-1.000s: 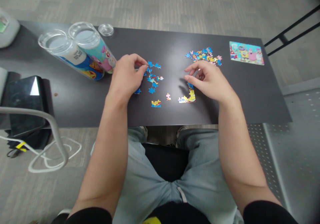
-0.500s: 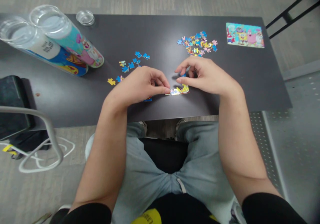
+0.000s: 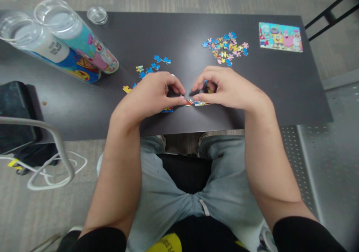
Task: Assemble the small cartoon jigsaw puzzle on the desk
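My left hand [image 3: 161, 93] is at the table's near side, thumb and forefinger slightly apart. Its thumb tip is close beside a small red puzzle piece [image 3: 189, 102] lying flat; whether they touch I cannot tell. My right hand [image 3: 224, 87] hovers over a short row of joined puzzle pieces [image 3: 200, 103] and partly covers it. Its thumb and forefinger are apart, holding nothing I can see. Just left of the red piece, a blue puzzle piece [image 3: 167, 110] shows below my left hand. Beyond that hand lie several loose, mostly blue pieces [image 3: 149, 70].
A pile of mixed puzzle pieces [image 3: 224, 48] lies beyond my right hand. The SpongeBob picture card [image 3: 281, 38] is at the far right. Two clear-topped printed canisters [image 3: 92, 51] and a clear lid [image 3: 97, 16] occupy the left. A black device [image 3: 17, 113] is at the near left edge.
My left fingers have loosened and drawn back leftward from the red piece, which stays in place. My right hand has shifted left and nearer, over the joined row. The view has moved slightly.
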`<move>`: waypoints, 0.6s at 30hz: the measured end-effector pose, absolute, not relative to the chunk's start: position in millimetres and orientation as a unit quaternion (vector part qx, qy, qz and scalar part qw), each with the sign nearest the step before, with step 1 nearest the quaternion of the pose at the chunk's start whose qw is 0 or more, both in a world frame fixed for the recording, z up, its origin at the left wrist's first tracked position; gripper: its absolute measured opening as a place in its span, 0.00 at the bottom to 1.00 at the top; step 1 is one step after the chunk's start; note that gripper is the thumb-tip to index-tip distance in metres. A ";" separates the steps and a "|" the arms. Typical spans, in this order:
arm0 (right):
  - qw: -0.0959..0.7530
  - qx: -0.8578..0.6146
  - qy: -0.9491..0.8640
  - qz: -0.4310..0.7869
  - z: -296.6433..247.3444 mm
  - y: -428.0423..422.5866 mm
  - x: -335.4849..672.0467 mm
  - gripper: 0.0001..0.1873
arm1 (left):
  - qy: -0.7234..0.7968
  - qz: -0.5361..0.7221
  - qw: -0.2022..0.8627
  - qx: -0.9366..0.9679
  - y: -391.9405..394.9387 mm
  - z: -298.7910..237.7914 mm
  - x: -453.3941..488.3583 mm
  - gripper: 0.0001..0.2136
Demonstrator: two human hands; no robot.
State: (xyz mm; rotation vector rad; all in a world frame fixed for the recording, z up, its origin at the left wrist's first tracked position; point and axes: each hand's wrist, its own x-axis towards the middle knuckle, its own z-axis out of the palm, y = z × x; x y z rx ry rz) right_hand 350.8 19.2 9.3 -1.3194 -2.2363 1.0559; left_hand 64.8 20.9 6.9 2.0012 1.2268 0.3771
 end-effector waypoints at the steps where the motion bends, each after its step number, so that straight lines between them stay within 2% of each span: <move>1: 0.166 -0.459 -0.790 0.371 8.3 18.8 347.8 0.13 | 0.473 0.149 0.369 0.786 21.2 5.8 63.2 0.05; 7: 0.131 -0.449 -0.803 0.368 4.1 16.8 333.1 0.14 | 0.471 0.147 0.340 0.801 21.4 6.4 48.6 0.07; 12: 0.130 -0.439 -0.805 0.377 2.9 15.8 330.8 0.12 | 0.521 0.240 0.327 0.751 15.6 13.5 30.5 0.14; 15: 0.136 -0.424 -0.811 0.380 0.8 15.8 330.8 0.07 | 0.557 0.297 0.298 0.716 13.0 16.8 20.3 0.16; 18: 0.149 -0.409 -0.816 0.380 -0.6 16.9 330.0 0.07 | 0.598 0.314 0.278 0.683 14.1 17.2 10.5 0.16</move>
